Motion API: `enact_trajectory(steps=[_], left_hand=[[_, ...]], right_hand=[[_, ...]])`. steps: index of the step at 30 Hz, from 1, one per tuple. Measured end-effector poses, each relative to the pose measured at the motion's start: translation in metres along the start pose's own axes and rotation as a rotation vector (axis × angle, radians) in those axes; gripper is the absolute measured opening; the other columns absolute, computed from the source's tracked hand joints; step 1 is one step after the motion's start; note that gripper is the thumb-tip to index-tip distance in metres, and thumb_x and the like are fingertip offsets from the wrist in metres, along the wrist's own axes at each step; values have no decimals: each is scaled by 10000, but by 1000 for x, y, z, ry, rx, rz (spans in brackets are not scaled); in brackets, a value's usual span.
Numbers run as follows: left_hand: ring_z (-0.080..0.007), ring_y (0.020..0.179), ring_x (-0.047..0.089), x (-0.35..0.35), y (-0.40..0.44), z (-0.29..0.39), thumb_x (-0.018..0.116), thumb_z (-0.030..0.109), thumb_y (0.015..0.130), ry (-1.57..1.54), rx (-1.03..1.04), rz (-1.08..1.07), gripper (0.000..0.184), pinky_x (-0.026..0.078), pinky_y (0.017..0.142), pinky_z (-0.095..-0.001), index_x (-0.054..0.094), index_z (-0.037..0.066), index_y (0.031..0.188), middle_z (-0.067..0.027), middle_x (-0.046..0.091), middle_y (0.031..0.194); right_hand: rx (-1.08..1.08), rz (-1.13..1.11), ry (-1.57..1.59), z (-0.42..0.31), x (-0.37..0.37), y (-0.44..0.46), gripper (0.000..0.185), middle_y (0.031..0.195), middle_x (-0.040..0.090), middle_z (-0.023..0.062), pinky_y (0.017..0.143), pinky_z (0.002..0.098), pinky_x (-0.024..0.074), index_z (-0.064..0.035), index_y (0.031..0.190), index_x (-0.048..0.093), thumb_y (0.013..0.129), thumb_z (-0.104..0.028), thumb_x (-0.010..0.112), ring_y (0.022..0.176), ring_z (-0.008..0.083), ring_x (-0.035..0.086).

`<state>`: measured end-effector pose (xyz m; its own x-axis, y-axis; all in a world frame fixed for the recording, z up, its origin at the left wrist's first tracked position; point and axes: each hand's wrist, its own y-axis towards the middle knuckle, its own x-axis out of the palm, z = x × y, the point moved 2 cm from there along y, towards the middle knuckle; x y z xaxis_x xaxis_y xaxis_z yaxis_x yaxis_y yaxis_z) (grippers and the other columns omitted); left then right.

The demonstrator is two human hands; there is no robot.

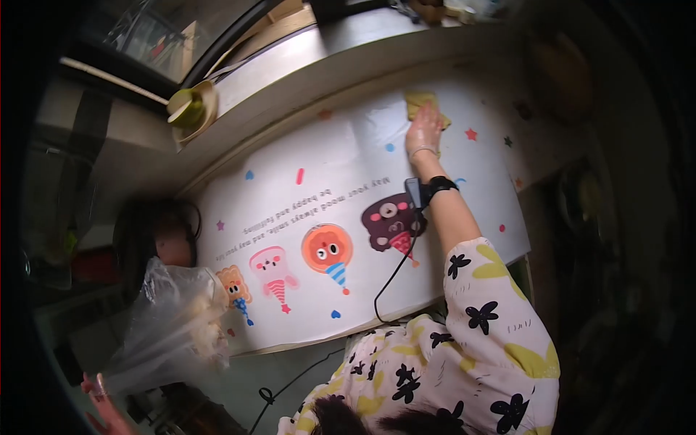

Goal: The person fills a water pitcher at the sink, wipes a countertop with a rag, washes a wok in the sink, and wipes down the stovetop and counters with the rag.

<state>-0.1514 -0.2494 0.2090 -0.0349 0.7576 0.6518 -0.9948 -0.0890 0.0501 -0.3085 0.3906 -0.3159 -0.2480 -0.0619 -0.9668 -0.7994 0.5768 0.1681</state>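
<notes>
My right hand (424,136) presses a folded yellow cloth (422,106) against the white printed mat (290,196), near its far edge. A wet-looking sheen shows on the mat just left of the cloth. At the bottom left is my left hand (109,409), partly cut off by the dark rim of the view, with its visible fingers apart. Its fingertips are beside the lower end of a clear plastic bag (170,319). Pale contents show inside the bag, which overlaps the mat's left corner.
A green cup (186,109) sits in a tan dish on the ledge (290,65) behind the mat. A dark round object (156,232) stands left of the mat. One black cable runs from the device on my right wrist; another cable hangs below the near edge.
</notes>
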Motion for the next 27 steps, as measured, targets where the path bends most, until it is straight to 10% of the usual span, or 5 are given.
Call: enact_trajectory(steps=[6, 9, 14, 18, 27], left_hand=[[-268, 1343, -59, 42, 10, -22, 378, 43, 838, -78, -67, -132, 714, -27, 1093, -451, -79, 58, 1386, -83, -70, 1464], [-267, 1344, -77, 51, 15, -23, 380, 40, 833, -112, -106, -215, 719, -25, 1093, -452, -78, 62, 1387, -77, -78, 1465], [-274, 1344, -98, 62, 15, -23, 388, 15, 804, -240, -202, -338, 754, -11, 1089, -460, -74, 96, 1395, -67, -80, 1468], [-277, 1343, -102, 67, 7, -18, 387, 10, 804, -238, -247, -374, 756, -9, 1088, -464, -76, 102, 1395, -70, -70, 1468], [-323, 1330, -127, 37, -32, 23, 391, 14, 818, -223, -189, -320, 771, -4, 1079, -487, -128, 93, 1382, -129, 24, 1434]], right_hand=[[255, 296, -27, 226, -52, -79, 432, 1280, 397, 208, 1032, 433, 252, 19, 1258, 353, 834, -43, 403, 1217, 342, 352], [441, 275, 867, 333, -80, -144, 408, 1294, 389, 219, 992, 375, 330, 6, 1222, 423, 821, 25, 350, 1167, 312, 430], [289, 145, -78, 491, -147, -250, 280, 1035, 592, 196, 831, 344, 436, -27, 1067, 577, 858, -89, 400, 970, 286, 569], [863, 63, 499, 470, -189, -265, 266, 1001, 603, 162, 811, 341, 438, -26, 1035, 580, 804, -130, 499, 939, 284, 574], [-261, 159, 570, 90, -157, -195, 270, 1057, 542, 231, 842, 397, 440, 26, 1076, 510, 833, -12, 399, 978, 379, 524]])
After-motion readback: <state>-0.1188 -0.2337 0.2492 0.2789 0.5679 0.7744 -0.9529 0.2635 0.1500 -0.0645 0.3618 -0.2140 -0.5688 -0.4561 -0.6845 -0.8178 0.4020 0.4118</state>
